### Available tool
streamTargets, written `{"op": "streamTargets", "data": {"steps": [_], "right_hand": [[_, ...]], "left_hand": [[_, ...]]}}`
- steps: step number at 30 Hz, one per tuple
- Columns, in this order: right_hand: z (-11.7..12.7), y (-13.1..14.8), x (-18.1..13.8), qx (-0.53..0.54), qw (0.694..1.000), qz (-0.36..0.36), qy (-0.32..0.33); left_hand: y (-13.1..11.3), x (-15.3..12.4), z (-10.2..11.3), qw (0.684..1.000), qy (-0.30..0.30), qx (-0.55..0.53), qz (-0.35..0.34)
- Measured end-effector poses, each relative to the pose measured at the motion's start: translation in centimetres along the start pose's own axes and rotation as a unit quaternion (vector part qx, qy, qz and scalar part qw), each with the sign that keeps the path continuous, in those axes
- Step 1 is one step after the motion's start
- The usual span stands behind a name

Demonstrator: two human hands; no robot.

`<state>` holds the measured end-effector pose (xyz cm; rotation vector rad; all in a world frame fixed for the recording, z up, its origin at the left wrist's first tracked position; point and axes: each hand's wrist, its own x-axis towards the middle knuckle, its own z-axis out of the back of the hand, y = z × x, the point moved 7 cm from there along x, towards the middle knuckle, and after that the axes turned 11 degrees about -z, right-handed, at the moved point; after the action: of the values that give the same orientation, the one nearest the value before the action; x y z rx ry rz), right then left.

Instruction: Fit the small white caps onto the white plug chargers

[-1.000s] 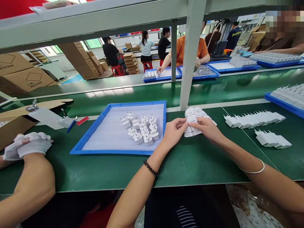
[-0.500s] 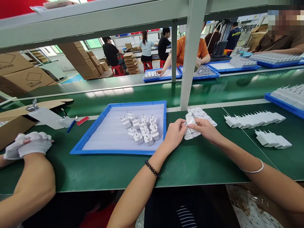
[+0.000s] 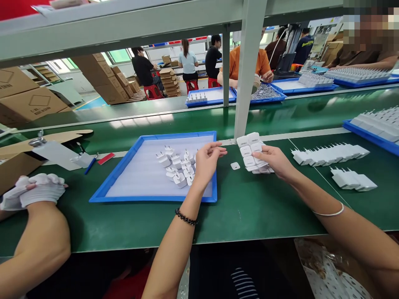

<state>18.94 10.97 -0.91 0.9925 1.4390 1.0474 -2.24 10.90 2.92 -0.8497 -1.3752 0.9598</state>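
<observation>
My right hand (image 3: 274,162) grips a folded sheet of white rounded-square labels (image 3: 246,151) with small dark print, thumb on top, tilted up off the bench. Over the right rim of the blue tray (image 3: 152,199) is my left hand (image 3: 207,161), fingers stretched out to the right and nothing visible in them. Between the hands, one small white square piece (image 3: 235,166) lies on the green bench, touched by neither. Several white plug adapters (image 3: 180,179) stand prongs up in the tray, some hidden behind my left hand.
Rows of white plug adapters (image 3: 330,154) lie to the right, before another blue tray (image 3: 374,137). A metal post (image 3: 246,83) rises behind my hands. At left are a co-worker's gloved hands (image 3: 43,189), a blue pen (image 3: 90,165) and a red strip (image 3: 106,158).
My left hand has let go of the label sheet and moved left to the tray's rim. The sheet is lifted upright in my right hand. A small white piece now shows on the bench.
</observation>
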Motion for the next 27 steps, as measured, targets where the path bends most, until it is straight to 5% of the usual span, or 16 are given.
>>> {"op": "streamTargets", "data": {"steps": [5,9,18,27], "right_hand": [[-0.7,0.2,-0.3,-0.014,1.000,0.019,0.005],[-1.8,0.4,-0.9,-0.031,0.999,0.034,0.025],[-2.2,0.0,-0.8,-0.028,0.997,0.025,0.061],[-1.6,0.7,-0.8,0.001,0.999,0.018,0.046]], "left_hand": [[-1.5,-1.5,-2.7,0.967,0.093,0.205,-0.122],[-0.6,-2.6,-4.9,0.954,0.152,0.218,-0.139],[-0.3,-2.1,-4.0,0.963,0.133,0.206,-0.111],[-2.2,-0.8,-0.3,0.965,0.013,0.243,-0.095]]}}
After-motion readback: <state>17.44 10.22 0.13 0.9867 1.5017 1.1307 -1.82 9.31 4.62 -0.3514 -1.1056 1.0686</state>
